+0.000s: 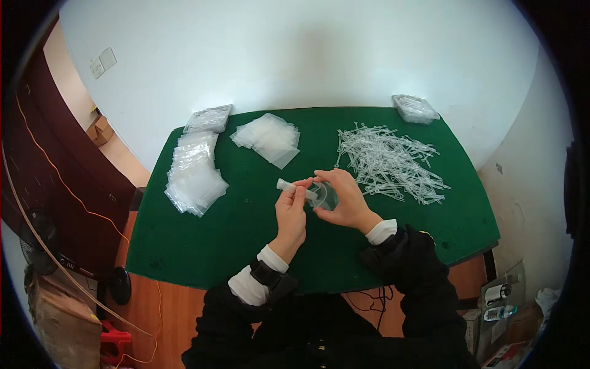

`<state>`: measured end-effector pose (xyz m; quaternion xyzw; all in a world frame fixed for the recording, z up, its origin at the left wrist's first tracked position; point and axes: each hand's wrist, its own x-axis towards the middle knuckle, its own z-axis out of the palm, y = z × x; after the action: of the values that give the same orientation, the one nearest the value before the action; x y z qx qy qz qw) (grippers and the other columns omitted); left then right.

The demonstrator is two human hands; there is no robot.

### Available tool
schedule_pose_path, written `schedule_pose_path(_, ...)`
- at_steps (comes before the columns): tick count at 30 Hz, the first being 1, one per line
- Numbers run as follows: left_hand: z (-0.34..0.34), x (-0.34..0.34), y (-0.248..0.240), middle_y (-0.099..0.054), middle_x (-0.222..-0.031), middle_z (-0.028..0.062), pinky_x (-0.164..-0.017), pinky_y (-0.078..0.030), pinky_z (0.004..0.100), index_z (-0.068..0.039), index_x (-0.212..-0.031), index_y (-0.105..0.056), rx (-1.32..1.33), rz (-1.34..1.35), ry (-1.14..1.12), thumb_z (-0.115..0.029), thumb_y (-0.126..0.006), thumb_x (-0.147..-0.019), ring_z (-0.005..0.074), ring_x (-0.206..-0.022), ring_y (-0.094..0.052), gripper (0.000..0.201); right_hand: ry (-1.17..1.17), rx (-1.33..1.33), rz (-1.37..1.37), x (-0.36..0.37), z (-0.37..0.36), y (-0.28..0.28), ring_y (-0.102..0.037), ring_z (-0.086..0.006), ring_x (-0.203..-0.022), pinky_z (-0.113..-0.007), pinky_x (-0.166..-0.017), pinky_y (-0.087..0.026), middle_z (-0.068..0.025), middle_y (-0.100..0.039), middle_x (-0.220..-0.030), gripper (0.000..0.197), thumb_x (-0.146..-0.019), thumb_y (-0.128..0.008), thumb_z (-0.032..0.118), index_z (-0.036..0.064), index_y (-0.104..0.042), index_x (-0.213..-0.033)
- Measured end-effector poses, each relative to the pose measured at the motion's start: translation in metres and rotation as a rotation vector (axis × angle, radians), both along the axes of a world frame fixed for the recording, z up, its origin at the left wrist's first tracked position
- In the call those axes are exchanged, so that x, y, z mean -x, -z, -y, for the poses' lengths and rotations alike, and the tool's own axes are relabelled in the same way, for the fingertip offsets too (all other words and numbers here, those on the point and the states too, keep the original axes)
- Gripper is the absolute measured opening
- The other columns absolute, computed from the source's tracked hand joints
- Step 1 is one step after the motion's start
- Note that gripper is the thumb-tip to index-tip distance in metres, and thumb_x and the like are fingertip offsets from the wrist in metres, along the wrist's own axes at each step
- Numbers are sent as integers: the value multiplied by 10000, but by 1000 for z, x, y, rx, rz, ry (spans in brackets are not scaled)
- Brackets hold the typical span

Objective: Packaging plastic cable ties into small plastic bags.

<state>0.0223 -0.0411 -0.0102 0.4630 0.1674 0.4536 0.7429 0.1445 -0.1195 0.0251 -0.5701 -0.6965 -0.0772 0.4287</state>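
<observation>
Between the thumb and fingers of my left hand (291, 215) is a slim bundle of whitish clear plastic sticks (284, 184). It slants, one end poking out past the fingers. My right hand (344, 200) curves around a small clear plastic bag (326, 195), holding its mouth spread. The bundle's other end points into that mouth; how deep it reaches I cannot tell. Nearest my right hand lies a big loose pile of clear plastic sticks with small ring-like ends (393, 163). Flat clear bags (268, 138) lie in a fanned heap beyond my left hand.
Filled clear packets (193, 175) overlap in a stack on the left of the green table (246, 246). Clear trays of sticks stand at the far left corner (209, 119) and far right corner (415, 109), near the white wall. Orange cable runs along the left cabinet.
</observation>
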Motion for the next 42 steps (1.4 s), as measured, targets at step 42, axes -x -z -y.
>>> schedule_pose_path(42,-21,15,-3,-590,-881,41,-652,-459,245,4,-969,-553,-302,-564,685,-146,-558,-860,127,-754,-577,186,-177,412,-481,-26,-8,21,-300,-79,-493,-267,-435,-268,-22,-360,-501,327,-796,-627,187,0,-452,-593)
